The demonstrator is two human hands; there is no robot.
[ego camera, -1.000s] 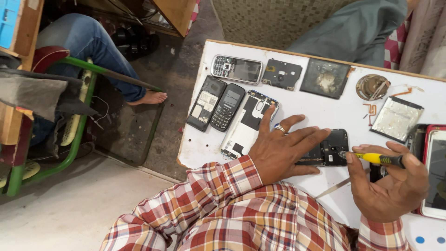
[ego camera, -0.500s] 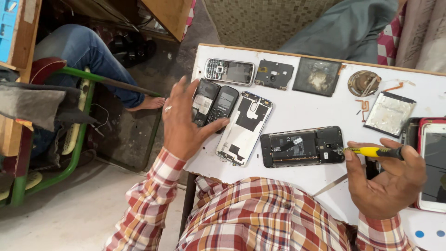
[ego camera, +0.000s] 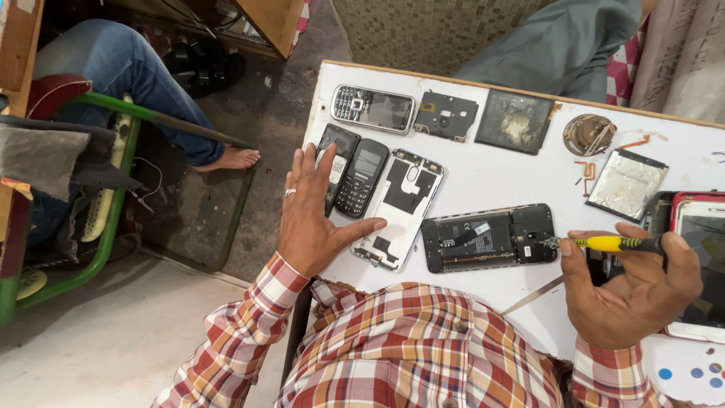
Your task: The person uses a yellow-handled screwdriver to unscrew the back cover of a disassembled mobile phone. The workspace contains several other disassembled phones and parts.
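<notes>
- Nearest to us, our right hand [ego camera: 630,291] lies palm up at the right end of the white tabletop [ego camera: 483,177], its fingers curled around a yellow-handled screwdriver [ego camera: 612,243] pinched between thumb and fingertips.
- The screwdriver lies level, its metal tip pointing left and meeting the right end of the opened black phone body [ego camera: 489,237], which lies flat with its back cover off, just above our checked shirt.
- Our left hand [ego camera: 311,215] rests flat and spread wide at the table's left edge, holding nothing; a ring shows on one finger.
- Its fingers lie over a black rectangular phone panel [ego camera: 337,162], the thumb touches the white plastic phone frame [ego camera: 399,208], and a small black keypad phone [ego camera: 362,177] sits between the two.
- Just beside our right hand, at the right edge, lies a red-cased smartphone [ego camera: 698,227].
- Farther off, along the back of the table, we see a silver keypad phone [ego camera: 373,109], a black phone back part [ego camera: 445,115], a dark square plate [ego camera: 517,121], a round metal piece [ego camera: 589,134] and a silvery flat battery [ego camera: 627,183].
- Beyond the table's left edge, another person's bare foot [ego camera: 230,159] rests on the floor.
</notes>
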